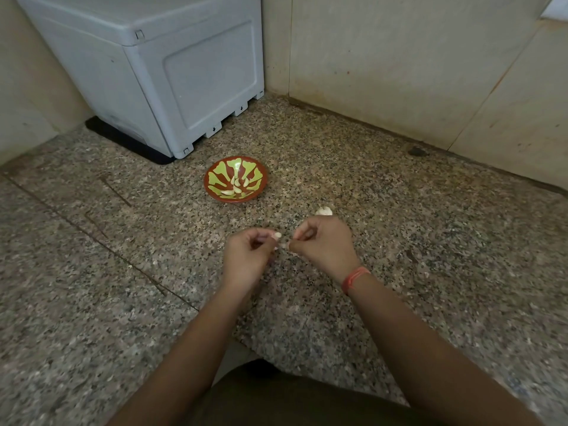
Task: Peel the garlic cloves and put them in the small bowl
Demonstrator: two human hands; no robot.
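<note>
**A:** Two hands meet low over the speckled granite desk (430, 241), nearer its front edge than the back wall. What is each doing?

**B:** The left hand (249, 252) pinches a garlic clove (277, 235) at its fingertips, the pale end showing. The right hand (322, 241), with a red band (355, 276) on its wrist, has thumb and forefinger pressed together. They seem to be on a scrap of skin (283, 245) just beside the clove, though it is too small to be sure.

**A:** And the bowl?

**B:** The small bowl (215, 179), red and green, sits toward the middle of the desk, beyond the left hand. It is near the front corner of a white plastic box (172, 72) that fills the desk's back-left corner. Several peeled cloves (236, 187) lie in it. The rest of the garlic (324, 211) lies on the desk just beyond the right hand.

**A:** How is this step best done?

**B:** As I judge it, the left hand should hold the clove firm by one end while the right draws the skin away lengthwise in a single strip. For papery bits that cling, turn the clove and work a nail under the edge. Only a bare clove goes to the bowl, a short reach forward. Scraps belong on the desk, apart from the unpeeled garlic.
</note>
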